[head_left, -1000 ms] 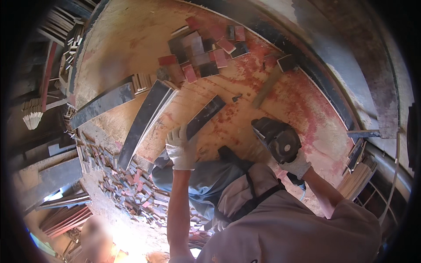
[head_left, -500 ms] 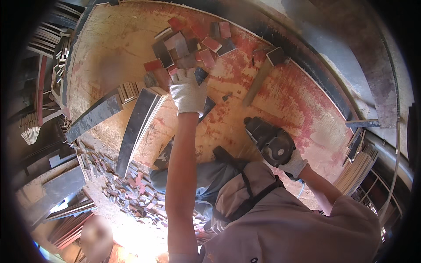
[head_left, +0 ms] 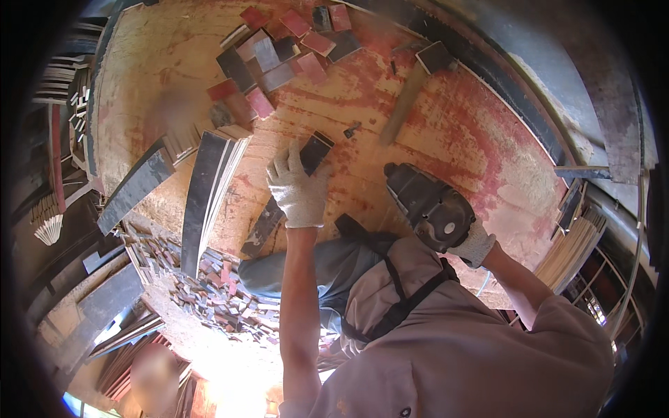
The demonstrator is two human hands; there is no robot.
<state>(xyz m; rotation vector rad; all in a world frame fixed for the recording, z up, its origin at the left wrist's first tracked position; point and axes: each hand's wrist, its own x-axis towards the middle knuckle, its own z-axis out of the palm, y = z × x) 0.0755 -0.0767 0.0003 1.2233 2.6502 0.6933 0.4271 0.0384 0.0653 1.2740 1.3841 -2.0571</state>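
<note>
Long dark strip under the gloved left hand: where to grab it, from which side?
Probably the dark strip's near half, coming from above. It lies flat on the stained board, and the left hand covers its middle; pinch across the narrow width by its long edges.

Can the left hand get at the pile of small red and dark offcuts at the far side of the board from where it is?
Probably yes. The left hand rests on a dark strip, and bare board lies between it and the offcuts; nothing stands in between.
</note>
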